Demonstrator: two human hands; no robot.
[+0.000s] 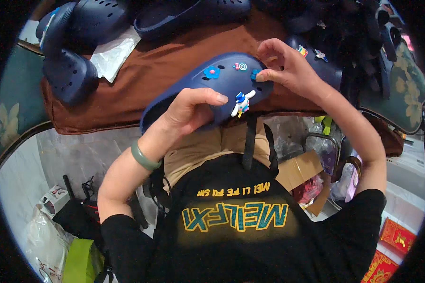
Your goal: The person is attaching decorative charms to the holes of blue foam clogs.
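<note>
A dark blue clog [174,89] is held tilted over the front edge of the brown cloth. My left hand [193,106] grips its side, the thumb over the top and the other fingers hidden beneath. Several charms sit on its upper: a blue flower [212,71], a swirl lollipop with a pink bow [241,66], and a white long-eared figure in a blue hat [242,103]. At the toe, my right hand [288,66] curves in a C, index finger and thumb apart. Its thumb tip touches a small blue charm [254,74].
Brown cloth [184,61] covers the work surface, with other dark blue clogs [68,78] at the far left and back. A white paper packet [113,54] lies among them. More decorated clogs [318,61] are behind my right forearm. Below stands an open cardboard box [302,172].
</note>
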